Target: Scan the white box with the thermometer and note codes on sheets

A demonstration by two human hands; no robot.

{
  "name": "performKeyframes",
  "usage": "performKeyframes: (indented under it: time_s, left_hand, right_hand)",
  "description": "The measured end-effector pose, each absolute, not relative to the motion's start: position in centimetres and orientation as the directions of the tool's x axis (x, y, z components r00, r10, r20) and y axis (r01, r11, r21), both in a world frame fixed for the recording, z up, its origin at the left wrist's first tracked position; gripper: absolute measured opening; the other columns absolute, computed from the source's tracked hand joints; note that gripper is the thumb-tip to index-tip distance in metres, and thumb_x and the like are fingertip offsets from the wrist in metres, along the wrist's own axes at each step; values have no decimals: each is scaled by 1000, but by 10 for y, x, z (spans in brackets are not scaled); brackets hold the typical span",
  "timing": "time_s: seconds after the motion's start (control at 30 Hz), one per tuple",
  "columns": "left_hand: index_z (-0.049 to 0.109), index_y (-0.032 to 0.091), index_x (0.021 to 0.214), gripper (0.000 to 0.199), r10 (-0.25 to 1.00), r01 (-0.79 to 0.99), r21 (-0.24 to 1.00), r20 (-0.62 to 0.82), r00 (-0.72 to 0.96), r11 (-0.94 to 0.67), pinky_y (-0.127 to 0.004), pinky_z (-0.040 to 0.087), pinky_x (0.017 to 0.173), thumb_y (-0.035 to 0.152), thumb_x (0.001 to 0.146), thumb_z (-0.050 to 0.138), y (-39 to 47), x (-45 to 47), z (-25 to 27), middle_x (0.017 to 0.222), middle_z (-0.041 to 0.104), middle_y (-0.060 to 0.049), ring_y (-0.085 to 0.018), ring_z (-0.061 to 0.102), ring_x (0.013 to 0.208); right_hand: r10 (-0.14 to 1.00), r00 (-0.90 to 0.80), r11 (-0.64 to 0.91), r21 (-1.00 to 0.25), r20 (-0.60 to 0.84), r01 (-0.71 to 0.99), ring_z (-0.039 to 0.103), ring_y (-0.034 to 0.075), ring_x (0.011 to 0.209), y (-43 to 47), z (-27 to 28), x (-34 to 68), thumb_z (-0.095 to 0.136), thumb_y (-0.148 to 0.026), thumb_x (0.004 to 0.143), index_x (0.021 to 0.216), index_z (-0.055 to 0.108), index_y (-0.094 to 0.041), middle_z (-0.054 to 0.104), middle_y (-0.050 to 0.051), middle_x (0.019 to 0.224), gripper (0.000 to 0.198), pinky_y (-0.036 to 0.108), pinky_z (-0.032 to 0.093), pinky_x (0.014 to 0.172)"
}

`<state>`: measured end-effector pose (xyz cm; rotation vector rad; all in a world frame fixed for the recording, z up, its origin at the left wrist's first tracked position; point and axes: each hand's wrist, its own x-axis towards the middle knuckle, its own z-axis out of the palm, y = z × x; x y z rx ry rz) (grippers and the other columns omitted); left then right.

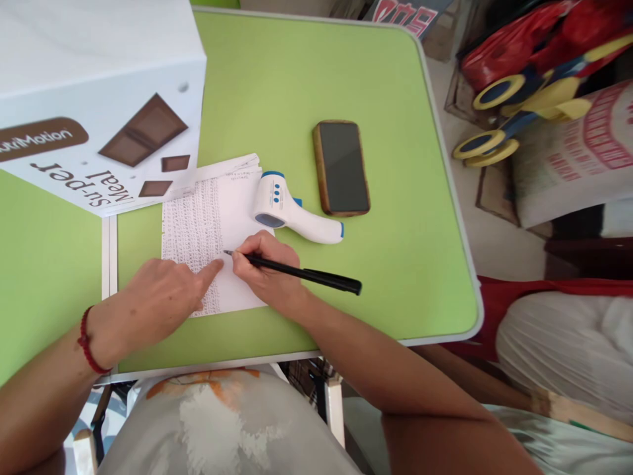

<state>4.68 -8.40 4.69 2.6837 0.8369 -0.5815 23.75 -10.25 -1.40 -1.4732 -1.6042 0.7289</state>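
A sheet of paper [242, 284] covered on its left part with dense handwritten rows lies on the green table. My right hand [270, 270] grips a black pen [316, 276], its tip touching the paper at the edge of the writing. Beside it, my left hand [165, 290] rests on the sheet, index finger stretched toward the pen tip, holding nothing; its other fingers are partly hidden. A white infrared thermometer [297, 216] with blue trim lies partly over the paper's right side. The paper's upper left runs up to a white box.
The large white box [148, 99] with chocolate pictures stands at the upper left of the table [395, 264]. A phone [343, 168] in a brown case lies right of the thermometer. Beyond the right edge are yellow-and-blue scissors [499, 92], a printed sack [568, 158] and red bags [519, 39].
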Motion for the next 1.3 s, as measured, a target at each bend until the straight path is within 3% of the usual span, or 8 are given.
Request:
performKeyframes:
  time_s: [0.53, 0.73, 0.87, 1.0, 1.07, 1.13, 1.23, 1.3]
  left_hand:
    - [39, 18, 144, 54, 508, 606, 140, -419, 753, -783, -33, 16, 49, 29, 96, 61, -85, 45, 42, 64, 65, -1, -24, 65, 59]
    - [46, 17, 139, 52, 516, 623, 139, -438, 736, -770, -32, 23, 50, 31, 94, 66, -84, 47, 45, 66, 67, -3, -27, 67, 62]
    - [46, 16, 141, 57, 520, 642, 148, -465, 716, -752, -31, 32, 52, 28, 91, 69, -83, 49, 46, 68, 68, -4, -28, 68, 65]
    - [51, 14, 136, 54, 544, 638, 152, -398, 739, -755, -30, 36, 50, 22, 87, 73, -83, 47, 48, 68, 69, -5, -28, 68, 64]
    - [61, 14, 121, 38, 566, 621, 192, -277, 777, -760, -30, 36, 48, 21, 86, 73, -83, 43, 57, 68, 69, -4, -24, 67, 60]
    - [63, 18, 100, 14, 638, 597, 315, 35, 770, -738, -28, 38, 47, 24, 89, 70, -82, 36, 72, 70, 68, -1, -17, 64, 58]
    - [55, 22, 80, 22, 713, 623, 457, 658, 242, -634, -29, 40, 50, 36, 93, 67, -80, 19, 94, 64, 56, 5, -11, 54, 52]
    - [55, 28, 92, 22, 591, 680, 510, 795, -138, -527, -39, 45, 63, 47, 92, 65, -77, 5, 100, 74, 55, 2, -19, 63, 75]
  right_hand:
    - [955, -7, 248, -781, 298, 574, 46, 8, 43, -103, -13, 242, 55, -18, 76, 66, 46, -23, 49, -9, 50, 15, 20, 38, 46]
    - [740, -327, 637, -455, 588, 622, 62, 15, 72, -90, -17, 265, 53, -16, 92, 94, 61, -22, 67, 3, 81, 11, 27, 52, 66]
    - [697, -573, 698, -223, 430, 681, 63, 20, 86, -84, -18, 278, 38, -8, 97, 112, 62, -16, 67, 10, 95, 29, 32, 54, 72]
    - [714, -620, 680, -112, 325, 725, 60, 20, 84, -84, -14, 281, 35, -3, 93, 114, 63, -16, 64, 10, 94, 37, 32, 51, 69]
    - [703, -615, 685, -107, 356, 721, 59, 19, 82, -85, -10, 282, 38, -3, 92, 115, 63, -18, 64, 8, 93, 37, 30, 49, 67]
    - [695, -570, 676, -129, 437, 725, 59, 18, 82, -86, -6, 283, 43, -4, 91, 114, 64, -19, 64, 7, 93, 35, 28, 48, 69]
    - [785, -380, 509, -160, 490, 846, 59, 21, 91, -84, 0, 288, 48, -6, 84, 116, 63, -17, 63, 11, 102, 37, 31, 48, 76]
    - [880, -237, 320, -144, 412, 936, 57, 26, 96, -82, 2, 292, 52, -9, 78, 121, 61, -13, 62, 16, 109, 44, 37, 48, 80]
